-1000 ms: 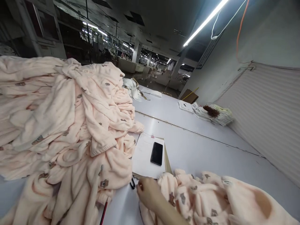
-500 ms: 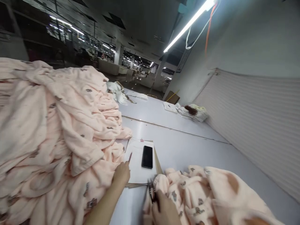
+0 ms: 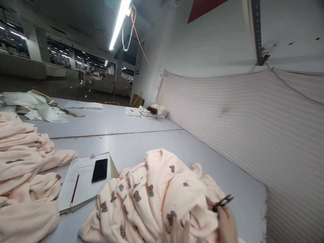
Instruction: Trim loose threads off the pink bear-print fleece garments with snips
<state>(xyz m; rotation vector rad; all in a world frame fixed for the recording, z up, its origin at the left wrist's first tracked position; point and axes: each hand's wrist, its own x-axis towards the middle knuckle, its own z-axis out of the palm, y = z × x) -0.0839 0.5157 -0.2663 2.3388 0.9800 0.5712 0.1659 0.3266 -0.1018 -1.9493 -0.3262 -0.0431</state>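
Observation:
A heap of pale pink fleece garments [image 3: 152, 189] with small bear prints lies on the table before me. At the bottom edge my left hand [image 3: 178, 232] rests on this fleece, its fingers blurred but stretched out and apart. Further right, my right hand [image 3: 226, 221] is closed around black thread snips [image 3: 224, 201], whose tips point up and to the right. It is against the right side of the heap. Left of the heap, a pencil [image 3: 74, 190] and a black phone [image 3: 99, 170] lie on a stack of papers [image 3: 83, 192].
A second pink fleece pile [image 3: 22, 175] stands at the left. White cloth pieces [image 3: 37, 104] and stacked white bundles [image 3: 159, 111] lie on the far part of the table [image 3: 121, 145]. Striped fabric [image 3: 227, 125] hangs along the wall at the right.
My view has swung right. My left hand has let go of the pencil, now lying on the papers, and moved onto the right-hand heap. My right hand has moved right across it with the snips.

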